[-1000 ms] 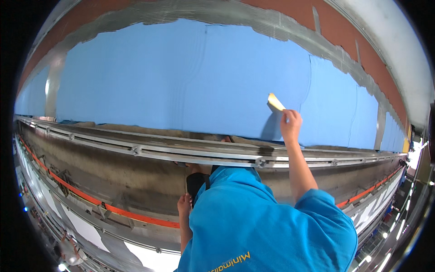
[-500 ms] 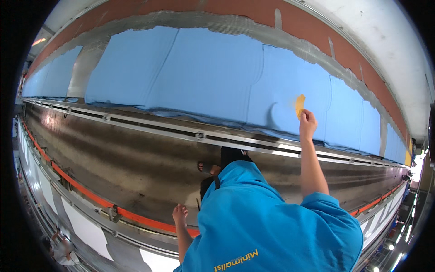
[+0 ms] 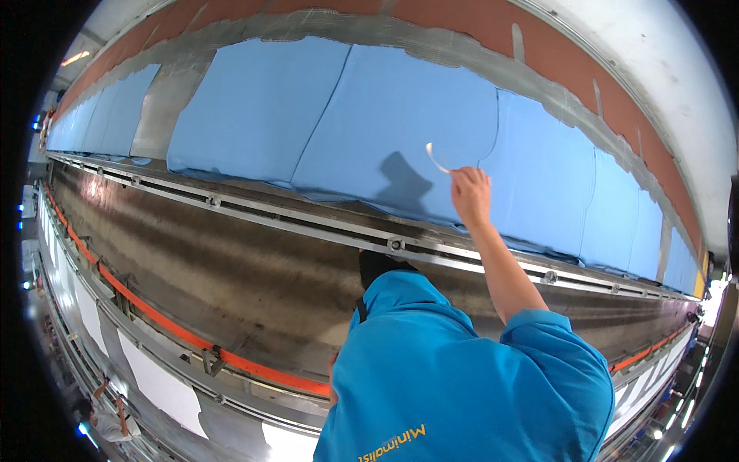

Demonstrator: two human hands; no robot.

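Observation:
My right hand (image 3: 470, 194) is raised over the long table, its fingers pinched on one end of a thin curled strip (image 3: 437, 159) that looks pale from this side. Its free end curves up and away from the fingers. Below it, light blue fabric pieces (image 3: 400, 115) lie flat side by side, and a dark shadow falls on them left of the strip. The strip is apart from the cloth as far as I can tell. Of my left arm only a sliver of skin (image 3: 333, 373) shows beside my blue shirt; the fingers are hidden.
A metal rail (image 3: 308, 222) with round fittings runs along the table's near edge. Beyond the fabric lie a grey band and a reddish-brown strip (image 3: 477, 27). Behind me, an orange rail (image 3: 165, 327) edges another table with white pieces (image 3: 158, 381). Another person (image 3: 112, 420) is at lower left.
My right hand has moved left over the fabric with the strip, which showed yellow before and now shows a pale, curled side. My left hand has gone from sight behind my shirt.

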